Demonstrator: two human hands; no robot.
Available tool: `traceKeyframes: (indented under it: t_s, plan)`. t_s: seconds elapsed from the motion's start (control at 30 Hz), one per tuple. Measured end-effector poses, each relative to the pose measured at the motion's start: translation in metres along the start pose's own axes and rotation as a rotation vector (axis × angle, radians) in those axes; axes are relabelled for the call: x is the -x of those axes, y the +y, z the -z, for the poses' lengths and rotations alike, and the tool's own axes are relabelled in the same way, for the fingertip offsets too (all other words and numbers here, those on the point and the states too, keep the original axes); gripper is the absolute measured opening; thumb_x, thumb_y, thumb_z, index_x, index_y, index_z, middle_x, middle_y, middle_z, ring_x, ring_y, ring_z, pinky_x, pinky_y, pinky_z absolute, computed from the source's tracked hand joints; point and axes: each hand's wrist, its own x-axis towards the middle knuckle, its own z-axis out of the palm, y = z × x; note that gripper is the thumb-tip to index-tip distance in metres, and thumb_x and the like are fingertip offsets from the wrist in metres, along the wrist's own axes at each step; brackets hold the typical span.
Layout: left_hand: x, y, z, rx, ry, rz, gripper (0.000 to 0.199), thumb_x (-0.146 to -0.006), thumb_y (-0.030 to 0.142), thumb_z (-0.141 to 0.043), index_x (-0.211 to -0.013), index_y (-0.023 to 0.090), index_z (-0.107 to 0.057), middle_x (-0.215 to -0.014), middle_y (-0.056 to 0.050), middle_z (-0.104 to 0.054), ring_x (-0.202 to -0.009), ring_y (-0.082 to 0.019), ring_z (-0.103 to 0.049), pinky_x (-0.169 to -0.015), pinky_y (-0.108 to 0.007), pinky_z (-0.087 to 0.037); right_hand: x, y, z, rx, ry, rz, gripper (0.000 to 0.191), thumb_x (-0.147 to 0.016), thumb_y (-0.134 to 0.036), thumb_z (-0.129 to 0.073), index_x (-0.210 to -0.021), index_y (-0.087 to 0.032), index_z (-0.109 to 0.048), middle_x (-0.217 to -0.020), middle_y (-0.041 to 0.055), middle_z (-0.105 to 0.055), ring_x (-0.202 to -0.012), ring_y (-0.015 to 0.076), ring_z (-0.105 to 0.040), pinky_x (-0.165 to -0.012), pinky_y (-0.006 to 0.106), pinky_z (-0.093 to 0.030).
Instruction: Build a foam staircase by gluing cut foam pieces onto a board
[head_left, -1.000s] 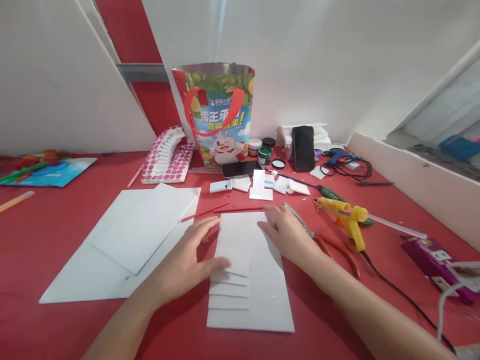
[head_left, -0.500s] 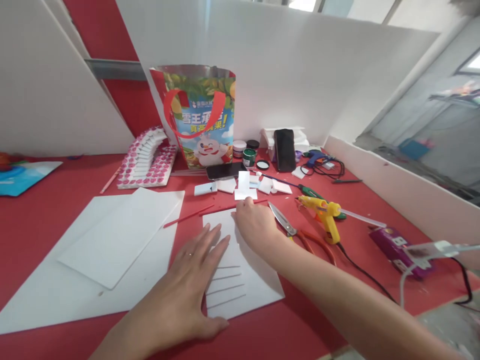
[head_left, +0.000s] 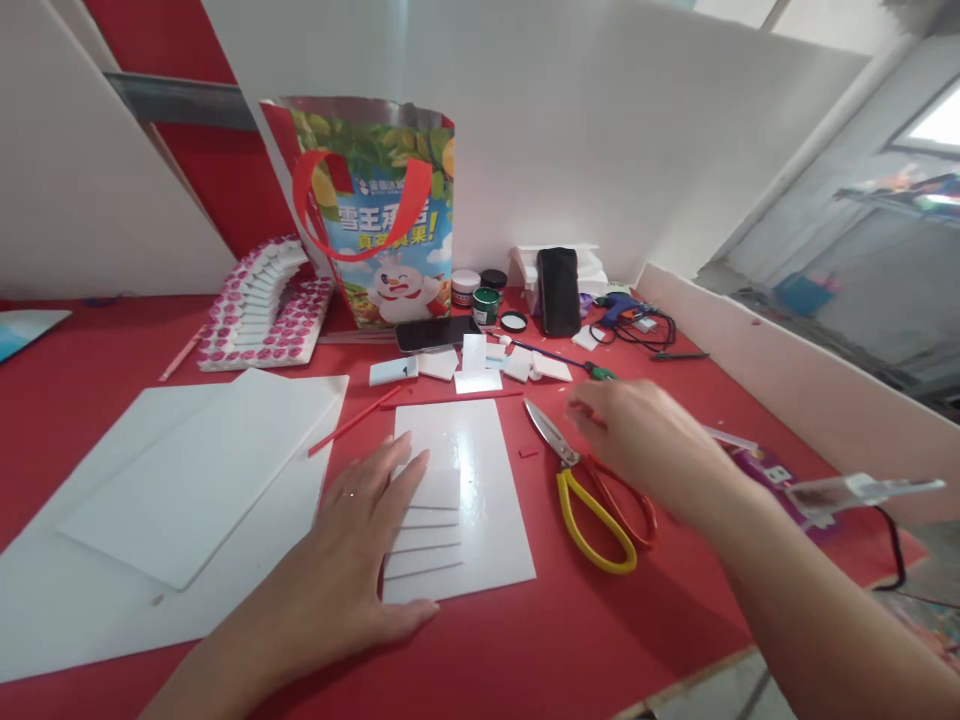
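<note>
My left hand (head_left: 367, 530) lies with fingers spread along the left edge of a small white board (head_left: 487, 500). Several thin white strips or steps (head_left: 424, 535) sit on that board, partly under my fingers. My right hand (head_left: 637, 430) is over the table to the right, beyond the scissors, its fingers bent and blurred. It covers the spot of the yellow glue gun, of which only the clear glue stick (head_left: 731, 437) shows. Scissors with one yellow and one red handle (head_left: 600, 520) lie between the board and my right hand.
Larger white sheets (head_left: 202, 480) lie at the left, near a curved stair-like piece with pink dots (head_left: 262, 310). A printed bag (head_left: 375, 220), paint jars (head_left: 485, 305), a phone (head_left: 559, 290) and white offcuts stand at the back. Red sticks (head_left: 356, 420) lie behind the board.
My right hand has left the top of the small board and moved right, to the glue gun's place. My left hand stays on the board. The view has shifted slightly right.
</note>
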Motion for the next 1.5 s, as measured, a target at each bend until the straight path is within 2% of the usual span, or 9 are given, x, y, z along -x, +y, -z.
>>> traceKeyframes:
  t_s: [0.13,0.27,0.37,0.53,0.63,0.8,0.97,1.17,1.5]
  plan:
    - [-0.001,0.002,0.003,0.068,-0.011,0.047,0.119,-0.072,0.061,-0.077,-0.160,0.043,0.002,-0.172,-0.004,0.000,-0.153,-0.044,-0.018,-0.110,-0.061,-0.043,0.009,-0.013,-0.031,0.058,-0.136,0.259,0.025,-0.089,-0.002,-0.051,-0.088,-0.017,-0.070,-0.096,0.0114,-0.069,-0.080,0.0222,-0.064,-0.057,0.029,-0.039]
    - [-0.004,0.005,0.013,0.141,0.093,0.111,0.115,-0.075,0.065,-0.073,-0.160,0.041,0.000,-0.171,-0.006,-0.006,-0.153,-0.042,-0.019,-0.113,-0.061,-0.039,0.002,-0.029,-0.052,0.110,-0.207,0.328,0.035,-0.078,0.011,-0.050,-0.086,-0.014,-0.073,-0.094,0.0168,-0.070,-0.102,0.0298,-0.064,-0.057,0.030,-0.043]
    - [-0.008,0.010,0.029,0.164,0.205,0.147,0.095,-0.083,0.065,-0.064,-0.159,0.039,-0.013,-0.170,-0.005,-0.017,-0.152,-0.038,-0.023,-0.117,-0.060,-0.033,-0.008,-0.032,-0.058,0.079,-0.176,0.278,0.035,-0.078,0.012,-0.048,-0.091,-0.010,-0.072,-0.094,0.0189,-0.070,-0.094,0.0294,-0.067,-0.054,0.030,-0.040]
    - [-0.023,0.020,0.051,0.212,0.248,0.179,0.059,-0.092,0.058,-0.054,-0.146,0.034,-0.046,-0.159,-0.002,-0.042,-0.146,-0.031,-0.039,-0.117,-0.050,-0.038,-0.022,-0.027,-0.045,-0.066,-0.076,0.166,0.016,-0.085,-0.006,-0.054,-0.093,-0.010,-0.068,-0.083,0.0132,-0.070,-0.074,0.0217,-0.066,-0.055,0.027,-0.038]
    - [-0.035,0.022,0.045,0.266,0.288,0.131,0.042,-0.097,0.049,-0.047,-0.129,0.026,-0.062,-0.145,-0.006,-0.058,-0.136,-0.028,-0.051,-0.116,-0.049,-0.040,-0.030,-0.030,-0.038,-0.304,-0.035,0.264,0.009,-0.084,-0.014,-0.060,-0.090,-0.015,-0.066,-0.079,0.0041,-0.069,-0.069,0.0141,-0.061,-0.059,0.023,-0.040]
    - [-0.043,0.019,0.023,0.343,0.281,0.150,0.036,-0.099,0.044,-0.043,-0.117,0.025,-0.067,-0.128,-0.008,-0.067,-0.124,-0.028,-0.059,-0.108,-0.049,-0.047,-0.045,-0.039,-0.058,-0.808,-0.173,0.486,0.007,-0.081,-0.012,-0.063,-0.085,-0.017,-0.066,-0.066,-0.0042,-0.062,-0.057,0.0080,-0.051,-0.058,0.020,-0.038]
    - [-0.042,0.015,0.017,0.358,0.231,0.102,0.033,-0.101,0.042,-0.043,-0.119,0.026,-0.065,-0.125,-0.007,-0.066,-0.122,-0.027,-0.058,-0.104,-0.047,-0.049,-0.053,-0.042,-0.073,-0.819,-0.238,0.497,0.008,-0.082,-0.011,-0.063,-0.085,-0.017,-0.068,-0.072,-0.0027,-0.065,-0.059,0.0083,-0.052,-0.057,0.020,-0.038]
    - [-0.040,0.016,0.016,0.287,0.140,0.052,0.044,-0.088,0.057,-0.064,-0.120,0.026,-0.064,-0.127,-0.010,-0.063,-0.122,-0.032,-0.055,-0.102,-0.048,-0.050,-0.055,-0.042,-0.075,-0.820,-0.283,0.616,0.018,-0.081,-0.006,-0.059,-0.090,-0.017,-0.069,-0.089,0.0012,-0.069,-0.070,0.0104,-0.059,-0.063,0.021,-0.044]
    - [-0.040,0.014,0.010,0.262,0.122,0.031,0.037,-0.094,0.052,-0.057,-0.119,0.026,-0.064,-0.127,-0.009,-0.062,-0.122,-0.031,-0.054,-0.102,-0.047,-0.049,-0.054,-0.038,-0.073,-0.833,-0.363,0.603,0.015,-0.082,-0.006,-0.062,-0.091,-0.016,-0.068,-0.076,-0.0023,-0.063,-0.065,0.0099,-0.057,-0.061,0.021,-0.042]
